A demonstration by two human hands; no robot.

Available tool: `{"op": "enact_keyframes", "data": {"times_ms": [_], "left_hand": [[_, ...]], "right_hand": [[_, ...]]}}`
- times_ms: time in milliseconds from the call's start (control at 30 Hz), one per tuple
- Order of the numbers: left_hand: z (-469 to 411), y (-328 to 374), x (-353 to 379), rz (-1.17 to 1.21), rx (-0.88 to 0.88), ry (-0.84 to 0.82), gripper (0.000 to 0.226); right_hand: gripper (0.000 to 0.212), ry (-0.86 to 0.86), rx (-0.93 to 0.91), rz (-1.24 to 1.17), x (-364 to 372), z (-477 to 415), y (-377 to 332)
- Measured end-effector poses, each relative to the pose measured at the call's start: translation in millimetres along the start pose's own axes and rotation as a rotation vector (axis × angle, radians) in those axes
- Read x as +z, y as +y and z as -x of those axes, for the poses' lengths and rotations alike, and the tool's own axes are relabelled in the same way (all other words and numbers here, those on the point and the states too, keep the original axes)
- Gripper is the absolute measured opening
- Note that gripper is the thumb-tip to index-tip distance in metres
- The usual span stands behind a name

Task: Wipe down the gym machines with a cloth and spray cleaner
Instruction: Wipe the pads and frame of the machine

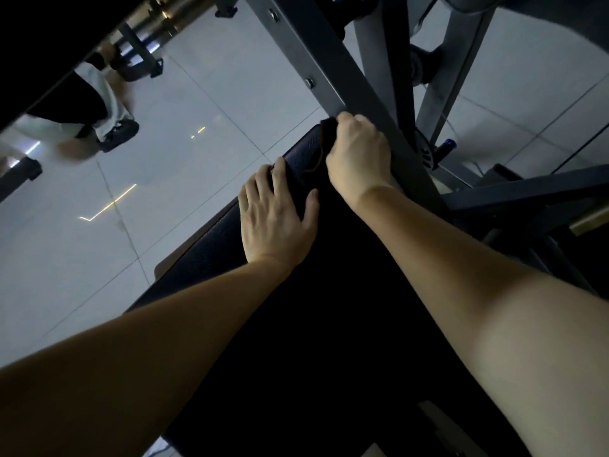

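Note:
A dark padded bench seat [211,255] of a gym machine runs from the bottom of the view up to the middle. My right hand [357,153] is closed on a dark cloth [326,133] at the seat's far end, right beside the grey steel frame [316,61]. My left hand [276,216] lies flat on the pad a little nearer to me, fingers spread, touching the cloth's edge. The cloth is hard to tell from the dark pad in this dim light. No spray bottle is in view.
Grey frame bars [458,61] and a pivot with a blue knob [448,145] stand to the right. Pale floor tiles [164,179] spread to the left. A person's legs [102,103] and another machine's feet are at the upper left.

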State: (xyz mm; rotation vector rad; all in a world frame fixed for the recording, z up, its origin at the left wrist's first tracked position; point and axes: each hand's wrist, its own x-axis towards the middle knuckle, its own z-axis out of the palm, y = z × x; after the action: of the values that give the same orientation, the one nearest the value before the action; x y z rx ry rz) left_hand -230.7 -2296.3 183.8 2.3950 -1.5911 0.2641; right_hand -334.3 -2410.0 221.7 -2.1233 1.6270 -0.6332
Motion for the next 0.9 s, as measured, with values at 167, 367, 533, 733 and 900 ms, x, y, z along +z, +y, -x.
{"op": "enact_keyframes", "data": {"times_ms": [167, 367, 533, 733, 900], "left_hand": [[-1.2, 0.0, -0.2, -0.029, -0.005, -0.033, 0.074], [-3.0, 1.3, -3.3, -0.034, -0.014, -0.064, 0.074], [-2.4, 2.8, -4.0, -0.031, -0.018, -0.062, 0.073], [-3.0, 1.9, -4.3, -0.035, -0.013, -0.068, 0.076], [-3.1, 1.6, -4.3, -0.033, -0.017, -0.089, 0.078]], "right_hand": [[0.024, -0.047, -0.125, 0.042, 22.8, -22.1, -33.1], [0.037, -0.03, -0.083, 0.151, 20.9, 10.4, 11.9], [0.037, 0.016, -0.088, 0.188, -0.2, 75.0, 69.7], [0.031, -0.096, 0.054, 0.05, -3.0, 17.5, 12.2], [0.032, -0.078, 0.046, -0.064, 20.0, 4.0, -5.0]]}}
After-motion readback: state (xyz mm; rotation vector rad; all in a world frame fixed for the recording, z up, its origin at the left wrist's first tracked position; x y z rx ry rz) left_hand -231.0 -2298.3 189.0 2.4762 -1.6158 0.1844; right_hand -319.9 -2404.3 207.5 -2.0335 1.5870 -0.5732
